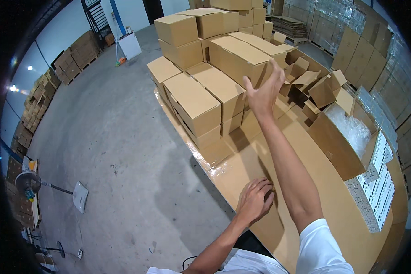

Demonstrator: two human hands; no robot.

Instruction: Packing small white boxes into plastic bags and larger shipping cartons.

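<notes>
Left hand: I see my left hand (255,199) resting palm down on the table (324,201), fingers curled loosely, clamped on nothing.
Right hand: my right hand (263,93) is stretched far forward, fingers spread wide, holding nothing; it sits at the near end of the long box (237,57), and I cannot tell whether it touches the cardboard.
Long box: closed, brown, lying on top of the stack (201,98) at the table's far left part.
Stack: closed brown cartons in several layers, running away from me along the table's left edge.
Table: covered in brown cardboard sheet, with clear film wrinkled at its left edge.
Open box: an open box (338,146) to the right holds clear plastic bags (351,128).
White trays: gridded white trays (376,192) lie just beside the open box, at the table's right edge.
Floor: grey concrete (123,150), with a standing fan (29,182) at the left.
</notes>
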